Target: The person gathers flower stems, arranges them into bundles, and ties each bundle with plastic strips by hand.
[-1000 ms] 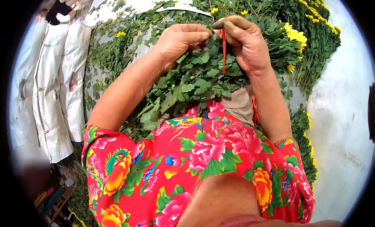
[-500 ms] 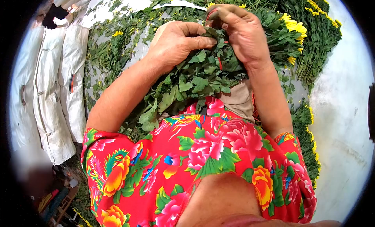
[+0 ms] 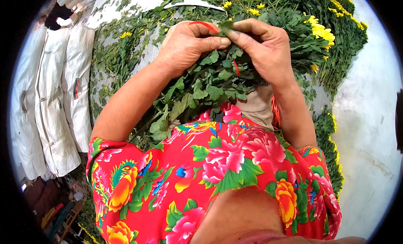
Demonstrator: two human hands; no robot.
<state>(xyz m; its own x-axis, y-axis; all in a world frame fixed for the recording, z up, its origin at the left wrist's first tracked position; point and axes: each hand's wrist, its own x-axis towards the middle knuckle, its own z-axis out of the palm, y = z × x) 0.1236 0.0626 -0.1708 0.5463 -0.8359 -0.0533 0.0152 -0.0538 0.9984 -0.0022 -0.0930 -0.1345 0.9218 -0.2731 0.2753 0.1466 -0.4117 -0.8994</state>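
Note:
A bunch of leafy green stems (image 3: 210,86) with yellow flowers (image 3: 321,32) at its right end lies across my lap. My left hand (image 3: 184,44) is closed at the top of the bunch, pinching a red tie (image 3: 204,25) whose end sticks out over the fingers. Right beside it, my right hand (image 3: 266,44) pinches at a leaf, thumb and forefinger together; whether it also grips the tie is hidden. Another piece of the red tie shows against the leaves below the hands.
White cloth bundles (image 3: 54,101) stand at the left. Flower bunches (image 3: 336,51) with yellow heads lie at the upper right, beside a pale surface (image 3: 365,130). Loose stems and leaves (image 3: 115,63) are scattered at the upper left. Red strands (image 3: 275,114) hang near my right forearm.
The red tie's loose end, earlier at my right hand, now shows over my left hand. My right hand has closed and come down close to the left fingertips.

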